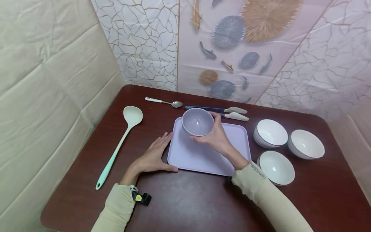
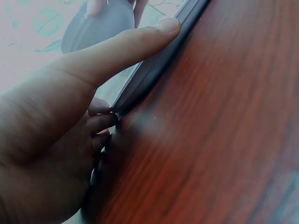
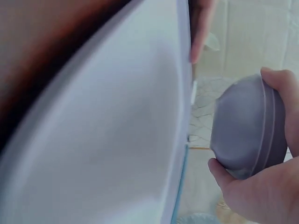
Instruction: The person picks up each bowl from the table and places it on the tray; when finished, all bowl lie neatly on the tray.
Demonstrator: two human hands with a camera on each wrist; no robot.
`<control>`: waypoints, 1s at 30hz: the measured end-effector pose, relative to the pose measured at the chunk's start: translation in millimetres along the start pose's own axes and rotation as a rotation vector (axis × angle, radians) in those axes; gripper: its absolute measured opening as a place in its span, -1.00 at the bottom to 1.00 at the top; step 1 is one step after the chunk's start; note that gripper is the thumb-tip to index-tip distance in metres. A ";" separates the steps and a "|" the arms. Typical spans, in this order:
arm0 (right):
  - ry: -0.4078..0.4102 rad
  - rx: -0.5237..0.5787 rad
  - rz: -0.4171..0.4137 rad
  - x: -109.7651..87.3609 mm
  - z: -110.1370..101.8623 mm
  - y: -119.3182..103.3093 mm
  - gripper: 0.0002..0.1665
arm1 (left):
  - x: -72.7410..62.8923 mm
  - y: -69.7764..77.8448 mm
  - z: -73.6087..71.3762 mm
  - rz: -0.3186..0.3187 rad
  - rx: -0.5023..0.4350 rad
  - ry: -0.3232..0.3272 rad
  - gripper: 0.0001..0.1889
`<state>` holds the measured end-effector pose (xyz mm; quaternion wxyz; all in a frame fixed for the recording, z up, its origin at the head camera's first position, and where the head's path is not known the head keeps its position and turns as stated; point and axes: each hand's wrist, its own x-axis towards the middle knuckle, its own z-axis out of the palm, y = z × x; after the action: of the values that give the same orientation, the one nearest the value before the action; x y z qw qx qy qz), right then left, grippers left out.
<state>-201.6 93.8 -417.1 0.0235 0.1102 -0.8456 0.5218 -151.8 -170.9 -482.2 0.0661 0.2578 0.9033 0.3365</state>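
Observation:
A lavender bowl [image 1: 198, 122] is held by my right hand [image 1: 215, 135], thumb on its near side and fingers on the far side. In the right wrist view the bowl [image 3: 243, 126] hangs above the lavender tray [image 3: 117, 116], apart from it. The tray [image 1: 203, 158] lies flat on the dark table. My left hand [image 1: 153, 156] is spread at the tray's left end, its thumb along the near edge and its fingertips by the left edge. The left wrist view shows the thumb stretched out along the tray's rim [image 2: 154, 70].
Three white bowls [image 1: 272, 133] stand right of the tray. Behind it lie two blue-handled knives [image 1: 232, 112] and a small spoon [image 1: 176, 104]. A pale green ladle [image 1: 116, 151] lies on the left. Patterned cloth walls [image 1: 145, 42] bound the table [image 1: 179, 199].

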 end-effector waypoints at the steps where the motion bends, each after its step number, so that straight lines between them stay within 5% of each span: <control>1: 0.008 -0.011 0.002 4.1 2.6 2.4 0.35 | 0.5 0.5 -0.1 0.003 0.001 -0.002 0.38; 12: 0.041 -0.057 0.039 22.7 19.1 18.2 0.37 | 0.7 1.4 -0.1 0.011 0.015 -0.005 0.38; 30: 0.009 -0.108 0.018 20.4 30.0 26.6 0.49 | -0.6 4.4 -1.1 0.000 0.013 -0.012 0.37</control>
<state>-224.9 75.3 -451.0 0.0285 0.0985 -0.8735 0.4759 -149.7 -169.1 -478.6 0.0697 0.2603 0.9051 0.3288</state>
